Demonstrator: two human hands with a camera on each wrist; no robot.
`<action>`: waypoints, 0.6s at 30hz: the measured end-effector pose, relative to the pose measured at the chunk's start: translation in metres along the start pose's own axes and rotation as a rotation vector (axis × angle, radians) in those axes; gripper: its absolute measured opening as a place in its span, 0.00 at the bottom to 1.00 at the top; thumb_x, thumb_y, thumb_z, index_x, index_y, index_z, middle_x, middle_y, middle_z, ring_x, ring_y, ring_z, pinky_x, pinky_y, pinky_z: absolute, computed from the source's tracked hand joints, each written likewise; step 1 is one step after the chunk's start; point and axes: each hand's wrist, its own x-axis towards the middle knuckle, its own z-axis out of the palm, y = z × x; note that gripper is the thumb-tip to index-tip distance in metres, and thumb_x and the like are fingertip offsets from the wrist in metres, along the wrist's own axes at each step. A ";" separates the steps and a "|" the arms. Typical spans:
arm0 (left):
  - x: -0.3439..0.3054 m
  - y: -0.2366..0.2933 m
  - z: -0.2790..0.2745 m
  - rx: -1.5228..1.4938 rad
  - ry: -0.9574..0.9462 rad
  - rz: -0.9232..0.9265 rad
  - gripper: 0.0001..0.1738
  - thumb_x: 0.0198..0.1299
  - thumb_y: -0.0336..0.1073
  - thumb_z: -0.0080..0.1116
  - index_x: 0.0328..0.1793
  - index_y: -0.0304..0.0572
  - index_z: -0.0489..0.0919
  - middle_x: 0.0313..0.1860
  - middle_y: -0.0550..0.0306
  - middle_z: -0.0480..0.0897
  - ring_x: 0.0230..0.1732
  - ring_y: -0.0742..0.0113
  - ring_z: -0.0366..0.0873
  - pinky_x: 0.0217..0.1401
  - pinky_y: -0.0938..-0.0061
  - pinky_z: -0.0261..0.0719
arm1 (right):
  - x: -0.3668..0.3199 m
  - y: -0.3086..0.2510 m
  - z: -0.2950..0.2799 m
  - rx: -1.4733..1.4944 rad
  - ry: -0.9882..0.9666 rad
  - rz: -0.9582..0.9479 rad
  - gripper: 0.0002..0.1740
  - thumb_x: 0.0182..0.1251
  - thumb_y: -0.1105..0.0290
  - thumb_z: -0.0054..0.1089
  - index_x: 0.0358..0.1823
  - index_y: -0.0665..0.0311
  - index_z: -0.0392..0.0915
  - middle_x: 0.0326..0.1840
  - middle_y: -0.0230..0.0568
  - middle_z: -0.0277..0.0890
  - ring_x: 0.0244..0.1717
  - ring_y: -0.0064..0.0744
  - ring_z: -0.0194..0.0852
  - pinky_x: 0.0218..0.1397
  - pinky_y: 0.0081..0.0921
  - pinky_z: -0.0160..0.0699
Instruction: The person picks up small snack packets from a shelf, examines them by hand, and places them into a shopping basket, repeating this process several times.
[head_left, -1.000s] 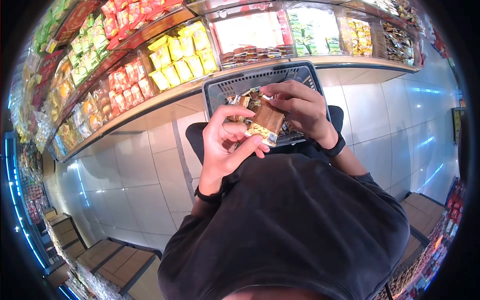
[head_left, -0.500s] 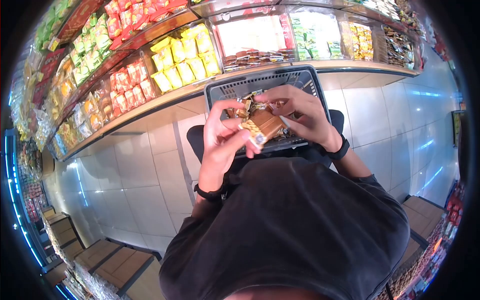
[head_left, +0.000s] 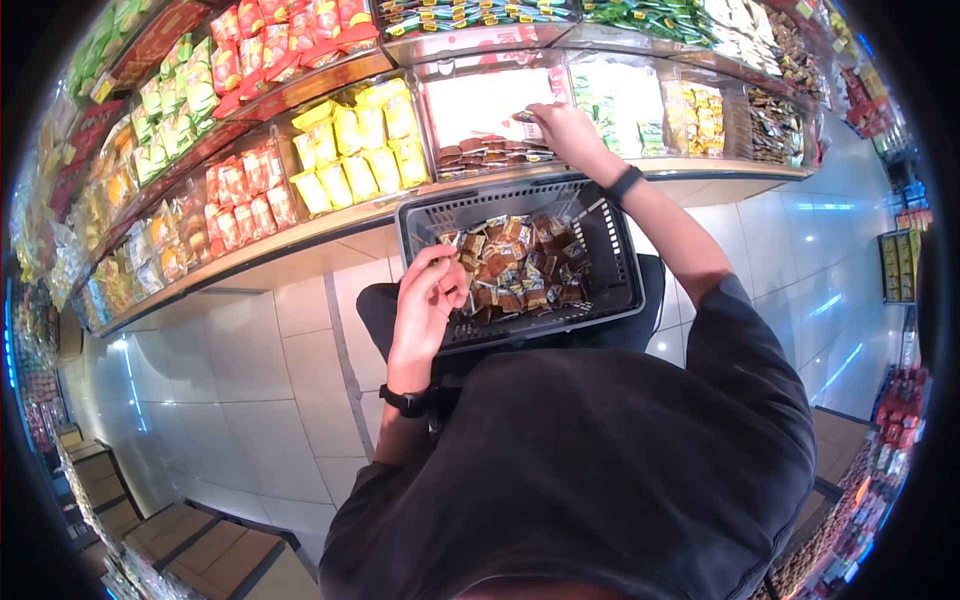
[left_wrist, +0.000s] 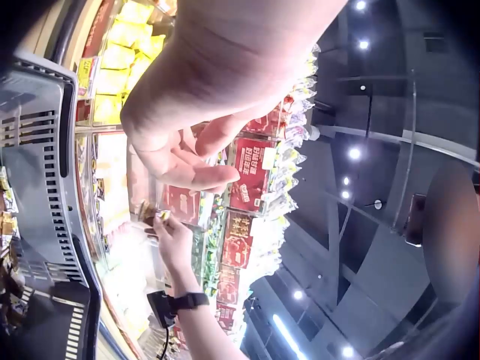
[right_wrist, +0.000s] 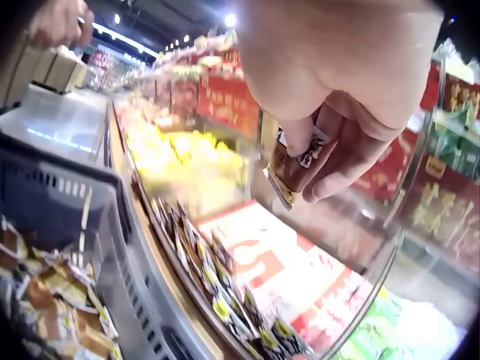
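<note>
My right hand (head_left: pixel 565 135) pinches a small brown snack packet (right_wrist: pixel 296 161) with a pale printed end. It holds it above a clear shelf bin (head_left: pixel 495 95), where a row of similar brown packets (head_left: pixel 490 152) stands along the front. Over the left side of a dark grey shopping basket (head_left: pixel 627 255) hovers my left hand (head_left: pixel 428 300), its fingers loosely bent and nothing between them. Many brown and gold packets (head_left: pixel 515 265) lie heaped in the basket. In the left wrist view the left hand (left_wrist: pixel 195 127) also shows empty.
Yellow bags (head_left: pixel 360 140) fill the bin to the left, with red packets (head_left: pixel 250 180) beyond. Green and white packets (head_left: pixel 620 100) sit to the right. The shelf's wooden edge (head_left: pixel 700 168) runs just behind the basket. Tiled floor (head_left: pixel 250 400) lies at the left.
Both hands held a brown packet over the basket; now they are apart. The right hand has moved up to the bin with a packet, while the left is empty and the basket's heap shows.
</note>
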 end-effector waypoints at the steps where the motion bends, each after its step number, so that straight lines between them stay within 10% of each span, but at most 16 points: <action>1: -0.001 0.000 0.000 0.007 0.027 0.002 0.11 0.75 0.35 0.52 0.58 0.40 0.77 0.33 0.55 0.82 0.34 0.68 0.79 0.35 0.75 0.72 | 0.008 0.026 0.022 -0.116 -0.120 -0.026 0.09 0.68 0.71 0.57 0.44 0.65 0.83 0.33 0.55 0.84 0.37 0.55 0.86 0.42 0.48 0.84; 6: -0.006 0.004 -0.005 0.042 0.086 0.044 0.11 0.74 0.35 0.53 0.57 0.40 0.78 0.34 0.55 0.83 0.34 0.68 0.80 0.36 0.75 0.75 | 0.013 0.059 0.078 -0.352 -0.421 -0.072 0.10 0.64 0.73 0.57 0.44 0.65 0.83 0.34 0.54 0.85 0.41 0.51 0.87 0.46 0.45 0.86; 18: -0.002 -0.003 -0.013 0.062 0.110 0.046 0.11 0.73 0.36 0.54 0.55 0.40 0.78 0.35 0.56 0.84 0.34 0.69 0.81 0.35 0.77 0.75 | 0.000 0.066 0.120 -0.291 -0.406 0.005 0.15 0.70 0.68 0.51 0.53 0.59 0.83 0.38 0.50 0.86 0.44 0.53 0.86 0.52 0.48 0.82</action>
